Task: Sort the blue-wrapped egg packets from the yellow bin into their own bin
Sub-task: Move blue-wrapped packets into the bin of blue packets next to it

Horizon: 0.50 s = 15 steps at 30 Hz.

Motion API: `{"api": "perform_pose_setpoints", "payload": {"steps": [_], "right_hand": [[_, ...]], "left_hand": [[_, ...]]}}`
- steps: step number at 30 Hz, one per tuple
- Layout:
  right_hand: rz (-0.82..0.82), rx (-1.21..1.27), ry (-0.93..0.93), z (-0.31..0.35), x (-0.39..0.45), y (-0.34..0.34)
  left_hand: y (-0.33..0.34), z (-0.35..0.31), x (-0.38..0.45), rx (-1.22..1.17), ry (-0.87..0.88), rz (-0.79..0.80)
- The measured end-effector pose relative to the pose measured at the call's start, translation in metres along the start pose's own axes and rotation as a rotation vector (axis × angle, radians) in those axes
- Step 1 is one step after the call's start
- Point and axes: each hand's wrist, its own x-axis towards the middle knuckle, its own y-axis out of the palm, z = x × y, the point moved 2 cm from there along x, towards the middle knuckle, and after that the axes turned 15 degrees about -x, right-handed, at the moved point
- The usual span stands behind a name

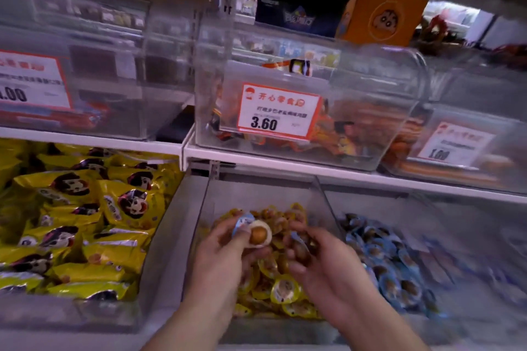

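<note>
A clear bin (258, 194) on the lower shelf holds a heap of yellow-wrapped egg packets (285, 291). My left hand (225, 251) is above that heap and holds a blue-wrapped egg packet (255, 232), its brown egg facing me. My right hand (316, 259) is beside it over the same bin, fingers curled round another blue-edged packet (299, 242). To the right, a second clear bin (399, 199) contains several blue-wrapped egg packets (390, 265).
A bin of large yellow snack bags (85, 222) fills the lower left. The white shelf edge (285, 162) above carries clear bins with price tags, one reading 3.60 (278, 114). Dark and orange boxes (342, 8) stand higher up.
</note>
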Motion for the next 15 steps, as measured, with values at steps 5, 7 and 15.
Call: {"api": "perform_pose_setpoints", "payload": {"steps": [5,7,15], "right_hand": [[0.032,-0.055,0.076,-0.014,-0.008,-0.005],[0.153,-0.038,0.11,-0.014,-0.008,-0.006],[-0.066,-0.542,-0.146,0.0,0.0,-0.024]], "left_hand": [[-0.001,0.012,-0.018,0.338,0.215,0.096],[-0.002,0.012,-0.019,0.621,0.4,0.158],[0.004,0.022,-0.01,0.614,0.411,0.203]]}}
